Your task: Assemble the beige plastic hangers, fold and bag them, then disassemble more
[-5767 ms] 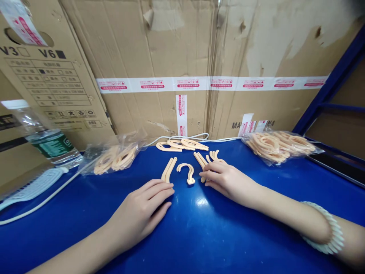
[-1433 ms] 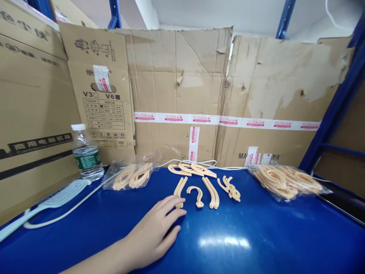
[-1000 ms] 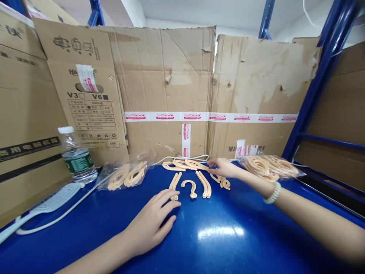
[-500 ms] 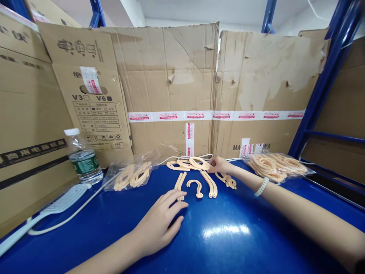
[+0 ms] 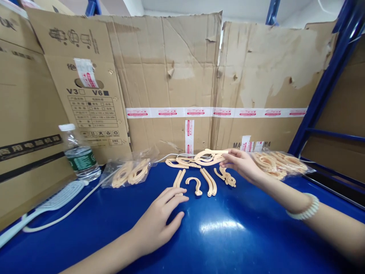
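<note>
Between the fingers and thumb of my right hand (image 5: 242,164) is a cream plastic folding hanger (image 5: 203,156), folded into a loop and lifted off the table. My left hand (image 5: 159,219) rests low over the blue tabletop with its fingers stretched out, their tips at the near ends of a pair of curved hanger arms (image 5: 178,178). To the right of these lie a loose hanger hook (image 5: 196,185) and a second pair of curved arms (image 5: 208,182). More folded hangers (image 5: 178,163) lie behind, and a pile of small cream parts (image 5: 226,177) sits below my right hand.
Bagged hangers lie at the left (image 5: 131,173) and right (image 5: 281,161). A water bottle (image 5: 81,158), a pale hairbrush (image 5: 59,196) and a white cable (image 5: 71,215) are on the left. Cardboard sheets (image 5: 171,83) stand along the back; a blue metal post (image 5: 319,91) rises at the right.
My right hand has picked up a folded hanger from the back row and brought it up and nearer. The left hand has hardly moved. The whole view has shifted slightly.
</note>
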### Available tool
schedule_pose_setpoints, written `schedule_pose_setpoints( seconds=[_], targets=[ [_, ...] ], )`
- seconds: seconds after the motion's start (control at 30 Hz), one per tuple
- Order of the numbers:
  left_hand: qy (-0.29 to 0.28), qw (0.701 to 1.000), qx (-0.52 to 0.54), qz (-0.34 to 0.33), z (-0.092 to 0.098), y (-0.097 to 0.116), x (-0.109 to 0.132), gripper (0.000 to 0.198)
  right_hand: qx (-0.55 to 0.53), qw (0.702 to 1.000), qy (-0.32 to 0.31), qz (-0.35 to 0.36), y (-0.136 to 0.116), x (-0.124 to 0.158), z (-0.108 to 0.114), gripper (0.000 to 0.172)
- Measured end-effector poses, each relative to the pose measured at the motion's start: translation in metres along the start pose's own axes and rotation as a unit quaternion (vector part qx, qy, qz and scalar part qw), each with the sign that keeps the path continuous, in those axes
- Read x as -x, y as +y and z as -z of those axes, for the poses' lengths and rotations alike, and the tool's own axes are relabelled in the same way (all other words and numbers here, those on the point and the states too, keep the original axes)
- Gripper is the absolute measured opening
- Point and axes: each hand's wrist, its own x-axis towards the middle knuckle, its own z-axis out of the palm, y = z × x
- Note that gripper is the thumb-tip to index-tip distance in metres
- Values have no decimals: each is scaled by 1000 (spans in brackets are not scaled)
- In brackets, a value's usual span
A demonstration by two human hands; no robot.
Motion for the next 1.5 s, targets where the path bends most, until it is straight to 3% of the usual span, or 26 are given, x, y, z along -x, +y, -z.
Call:
schedule_pose_setpoints(
  seconds=[0.1, 0.23, 0.3, 0.43, 0.57, 0.77, 1.07, 1.23, 1.5],
  targets=[
    [32, 988, 113, 99, -2, 13, -4, 29, -13, 999, -39, 21, -16, 34, -5, 32],
    [33, 906, 338, 251, -11, 28, -8, 37, 14, 995, -94, 5, -22, 75, -32, 34],
    [15, 875, 394, 280, -16, 32, -9, 38, 26, 992, -121, -21, -21, 89, -46, 37],
    [-14, 852, 427, 303, -21, 39, -7, 30, 6, 989, -140, -57, -18, 103, -62, 39],
    [-43, 850, 424, 309, -21, 44, -3, 22, -28, 985, -149, -79, -19, 102, -62, 39],
    [16, 851, 428, 305, -17, 42, -4, 25, -13, 963, -224, -148, -19, 98, -53, 35],
    [32, 852, 425, 304, -18, 39, -6, 32, 26, 963, -229, -141, -5, 96, -48, 34],
    [48, 847, 437, 299, -18, 35, -5, 41, 32, 974, -194, -113, -5, 91, -44, 25],
    [76, 860, 420, 281, -11, 30, -5, 42, -48, 974, -137, -173, -9, 87, -42, 16]
  ],
)
